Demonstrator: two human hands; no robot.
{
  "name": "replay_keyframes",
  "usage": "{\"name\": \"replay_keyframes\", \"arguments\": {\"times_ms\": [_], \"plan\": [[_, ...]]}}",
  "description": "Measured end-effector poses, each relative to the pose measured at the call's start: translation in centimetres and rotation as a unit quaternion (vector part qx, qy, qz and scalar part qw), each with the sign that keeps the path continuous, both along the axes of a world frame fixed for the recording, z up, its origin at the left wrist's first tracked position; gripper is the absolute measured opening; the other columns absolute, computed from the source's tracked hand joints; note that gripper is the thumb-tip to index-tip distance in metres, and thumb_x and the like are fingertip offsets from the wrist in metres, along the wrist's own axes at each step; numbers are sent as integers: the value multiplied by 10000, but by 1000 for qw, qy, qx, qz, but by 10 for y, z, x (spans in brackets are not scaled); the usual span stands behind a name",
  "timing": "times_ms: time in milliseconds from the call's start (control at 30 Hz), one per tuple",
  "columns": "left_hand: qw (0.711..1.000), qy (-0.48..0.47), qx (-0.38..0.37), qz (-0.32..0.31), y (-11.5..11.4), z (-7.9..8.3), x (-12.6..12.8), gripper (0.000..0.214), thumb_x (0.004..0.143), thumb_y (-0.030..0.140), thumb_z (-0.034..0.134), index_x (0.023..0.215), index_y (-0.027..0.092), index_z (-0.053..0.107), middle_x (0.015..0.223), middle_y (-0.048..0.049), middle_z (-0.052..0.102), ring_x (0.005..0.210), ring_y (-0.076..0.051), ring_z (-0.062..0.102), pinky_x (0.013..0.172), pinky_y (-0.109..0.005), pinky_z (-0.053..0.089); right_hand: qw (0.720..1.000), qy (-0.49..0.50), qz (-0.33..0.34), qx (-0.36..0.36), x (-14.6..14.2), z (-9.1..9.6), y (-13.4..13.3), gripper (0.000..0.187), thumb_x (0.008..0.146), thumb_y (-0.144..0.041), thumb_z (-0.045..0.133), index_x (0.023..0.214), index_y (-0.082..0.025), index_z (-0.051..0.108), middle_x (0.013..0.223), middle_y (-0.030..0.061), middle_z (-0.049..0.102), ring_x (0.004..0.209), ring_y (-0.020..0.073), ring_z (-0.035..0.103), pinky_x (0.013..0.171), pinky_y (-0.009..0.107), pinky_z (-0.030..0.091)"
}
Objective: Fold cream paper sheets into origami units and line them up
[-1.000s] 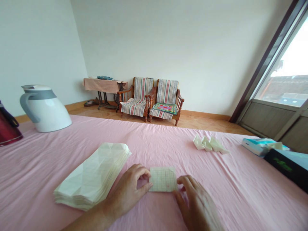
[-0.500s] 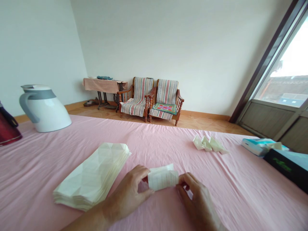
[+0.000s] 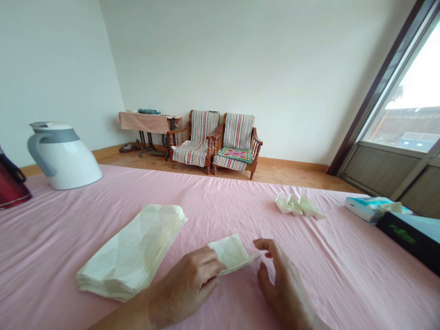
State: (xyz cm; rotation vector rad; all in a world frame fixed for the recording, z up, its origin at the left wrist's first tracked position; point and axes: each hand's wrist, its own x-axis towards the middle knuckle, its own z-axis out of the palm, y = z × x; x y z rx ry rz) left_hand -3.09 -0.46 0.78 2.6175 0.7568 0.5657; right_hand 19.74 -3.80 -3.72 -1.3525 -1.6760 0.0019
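My left hand (image 3: 187,286) pinches the near left corner of a small folded cream paper (image 3: 232,252) and holds it slightly tilted over the pink tablecloth (image 3: 223,201). My right hand (image 3: 285,286) hovers just right of the paper, fingers spread and loosely curved, holding nothing; its fingertips are close to the paper's right edge. A thick stack of cream paper sheets (image 3: 132,250) lies to the left of my left hand. A few folded paper pieces (image 3: 297,205) sit farther back on the right.
A white kettle (image 3: 62,153) and a dark red vessel (image 3: 10,183) stand at the far left. A teal box (image 3: 373,207) and a dark box (image 3: 410,238) lie at the right edge. Two striped wooden chairs (image 3: 216,142) stand by the far wall.
The paper lay flat a second ago, was lifted by both hands, and is now held by my left hand alone. My right hand has let go and opened.
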Motion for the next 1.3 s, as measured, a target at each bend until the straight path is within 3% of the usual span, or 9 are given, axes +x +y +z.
{"name": "replay_keyframes", "arguments": {"times_ms": [100, 200, 300, 400, 567, 700, 867, 1167, 1300], "plan": [[998, 27, 62, 12, 0, -6, 0, 206, 932, 59, 470, 984, 179, 629, 914, -51, 620, 885, -207, 582, 857, -335, 461, 993, -61, 73, 66, -7, 15, -10, 419, 767, -101, 443, 1175, -194, 475, 1111, 102, 607, 1050, 242, 577, 880, 397, 468], [992, 45, 114, 17, -3, -11, 1, 135, 940, 81, 489, 942, 162, 596, 889, -49, 602, 841, -216, 552, 843, -371, 445, 973, -150, 150, 90, -17, 26, -17, 380, 724, -105, 527, 1094, -193, 538, 1013, 76, 634, 903, 230, 592, 777, 353, 458], [989, 61, 133, 0, -6, -10, 3, 124, 947, 105, 495, 868, 163, 570, 845, -36, 584, 793, -209, 525, 816, -373, 432, 969, -173, 168, 62, -21, 22, -16, 193, 792, -60, 501, 872, -217, 578, 795, 14, 631, 728, 183, 564, 702, 323, 394], [989, 54, 133, -26, -9, -4, 4, 100, 954, 168, 522, 870, 170, 576, 848, -28, 583, 810, -206, 518, 817, -363, 416, 974, -152, 167, -5, -14, 16, -12, 202, 777, -26, 487, 726, -214, 542, 708, -7, 597, 689, 173, 534, 717, 337, 349], [988, 23, 146, -38, -9, 2, 4, 90, 964, 192, 519, 937, 181, 604, 877, -23, 598, 838, -196, 522, 894, -366, 379, 957, -176, 182, -141, 15, 24, -7, 255, 752, 36, 485, 731, -210, 550, 770, -8, 611, 747, 167, 527, 718, 311, 329], [988, 13, 147, -49, -10, 2, 5, 113, 965, 167, 498, 997, 183, 605, 964, -40, 613, 927, -216, 518, 928, -385, 355, 947, -164, 201, -190, 29, 31, -5, 272, 782, 52, 468, 745, -206, 546, 812, -13, 619, 760, 155, 523, 729, 300, 336], [988, 67, 119, -70, -10, 1, 8, 133, 977, 170, 475, 1021, 187, 599, 915, -27, 610, 856, -204, 523, 851, -375, 378, 940, -146, 227, -210, 28, 40, -6, 297, 769, 55, 529, 856, -215, 618, 908, -1, 649, 838, 161, 551, 765, 304, 357], [988, 85, 96, -87, -17, 1, 17, 131, 980, 163, 470, 1014, 182, 594, 927, -34, 585, 835, -192, 521, 775, -333, 423, 924, -124, 287, -221, 34, 55, -7, 233, 860, -67, 603, 765, -264, 683, 964, -12, 674, 916, 158, 598, 858, 354, 380], [985, 95, 106, -99, -22, 2, 21, 137, 968, 157, 480, 1046, 177, 590, 925, -43, 575, 829, -193, 519, 740, -312, 436, 918, -86, 321, -219, 43, 53, -7, 207, 871, -85, 568, 836, -264, 666, 995, 17, 663, 936, 181, 596, 855, 382, 400]]}}
